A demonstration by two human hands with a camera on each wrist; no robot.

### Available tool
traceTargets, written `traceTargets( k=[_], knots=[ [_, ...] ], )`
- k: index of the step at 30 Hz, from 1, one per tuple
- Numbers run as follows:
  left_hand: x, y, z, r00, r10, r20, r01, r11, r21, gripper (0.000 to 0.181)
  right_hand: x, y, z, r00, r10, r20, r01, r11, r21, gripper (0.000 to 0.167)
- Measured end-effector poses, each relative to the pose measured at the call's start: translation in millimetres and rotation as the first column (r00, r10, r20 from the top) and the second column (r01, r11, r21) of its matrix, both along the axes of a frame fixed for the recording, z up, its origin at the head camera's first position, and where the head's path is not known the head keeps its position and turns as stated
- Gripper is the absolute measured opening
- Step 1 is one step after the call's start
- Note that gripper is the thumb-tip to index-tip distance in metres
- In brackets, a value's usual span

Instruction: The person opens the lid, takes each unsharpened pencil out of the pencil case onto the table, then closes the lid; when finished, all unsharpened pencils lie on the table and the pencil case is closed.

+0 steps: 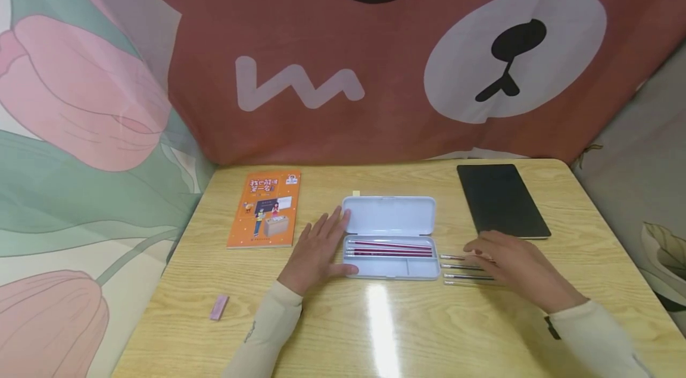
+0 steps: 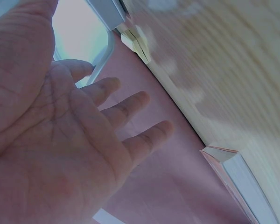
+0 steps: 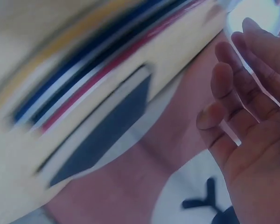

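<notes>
A pale blue pencil case (image 1: 388,215) lies with its lid folded back on the table. Dark red pencils (image 1: 393,250) rest in its rear compartment; the front part holds nothing visible. My left hand (image 1: 316,253) is spread at the case's left side, thumb at the front corner and fingers by the lid hinge. To the right of the case, several pencils (image 1: 467,276) lie side by side. Over them hovers my right hand (image 1: 514,268), its fingers loosely bent. In the right wrist view, nothing shows between those fingers (image 3: 221,79), and the pencils (image 3: 88,100) appear apart from them.
An orange book (image 1: 265,209) lies at the back left, and a black notebook (image 1: 502,200) at the back right beyond my right hand. A small pink eraser (image 1: 219,307) is near the left edge. Printed cloth (image 1: 300,134) hangs behind the table.
</notes>
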State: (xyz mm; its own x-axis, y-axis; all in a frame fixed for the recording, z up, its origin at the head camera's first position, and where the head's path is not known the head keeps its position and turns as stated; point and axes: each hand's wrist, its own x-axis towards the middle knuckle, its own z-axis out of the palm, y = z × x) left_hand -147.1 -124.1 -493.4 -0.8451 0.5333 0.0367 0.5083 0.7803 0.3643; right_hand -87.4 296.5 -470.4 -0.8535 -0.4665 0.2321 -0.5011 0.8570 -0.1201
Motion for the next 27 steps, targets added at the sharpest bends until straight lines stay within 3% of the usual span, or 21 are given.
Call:
traceTargets(
  k=[6, 8, 14, 21, 27],
  knots=[
    [-0.2, 2.1, 1.1, 1.0, 0.013, 0.011, -0.013, 1.0, -0.014, 0.119, -24.2, -45.9, -3.8, 0.989, 0.143, -0.038, -0.145, 0.988, -0.05, 0.016],
    [-0.3, 3.0, 1.5, 1.0, 0.013, 0.009, -0.013, 1.0, -0.011, 0.12, -29.6, -58.4, -6.9, 0.986, 0.166, -0.014, -0.167, 0.983, -0.072, 0.015],
    [0.3, 3.6, 1.9, 1.0, 0.009, 0.014, -0.008, 1.0, -0.015, 0.121, -40.3, -82.2, -17.4, 0.982, 0.183, 0.043, -0.18, 0.981, -0.066, 0.018],
    [-0.4, 2.7, 0.4, 1.0, 0.016, 0.02, -0.016, 1.0, -0.025, 0.122, -44.8, -94.7, -30.5, 0.981, 0.187, -0.047, -0.185, 0.982, 0.038, 0.021],
    [-0.6, 1.6, 0.1, 1.0, 0.02, 0.018, -0.019, 1.0, -0.022, 0.122, -44.8, -97.5, -30.7, 0.988, 0.149, -0.036, -0.149, 0.989, -0.001, 0.018]
  ],
)
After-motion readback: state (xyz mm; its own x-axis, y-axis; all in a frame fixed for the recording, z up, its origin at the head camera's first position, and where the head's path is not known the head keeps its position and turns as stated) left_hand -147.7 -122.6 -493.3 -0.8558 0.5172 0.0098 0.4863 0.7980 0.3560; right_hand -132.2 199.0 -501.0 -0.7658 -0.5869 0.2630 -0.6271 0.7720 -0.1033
